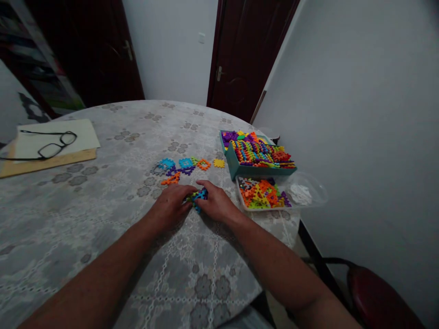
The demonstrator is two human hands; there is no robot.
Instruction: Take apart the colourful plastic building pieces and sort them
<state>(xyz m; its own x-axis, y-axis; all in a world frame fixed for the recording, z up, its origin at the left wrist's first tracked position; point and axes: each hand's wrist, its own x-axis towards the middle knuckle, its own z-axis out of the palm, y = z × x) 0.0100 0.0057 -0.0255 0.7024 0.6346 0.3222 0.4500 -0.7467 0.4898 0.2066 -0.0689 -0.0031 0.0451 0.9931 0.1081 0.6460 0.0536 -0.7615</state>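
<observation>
My left hand [171, 204] and my right hand [216, 201] meet on the round table [103, 237], fingers closed together around a small cluster of blue, green and yellow interlocking plastic pieces [198, 196]. Just beyond the hands lie several loose flat pieces [185, 165] in blue, purple, orange, green and yellow, spread in a row on the lace-patterned cloth.
A teal box [240, 170] packed with coloured pieces stands at the right, with a clear plastic tray [308, 201] of more pieces in front of it near the table edge. Glasses [55, 145] rest on papers at the far left. A dark red chair [373, 297] stands at the lower right.
</observation>
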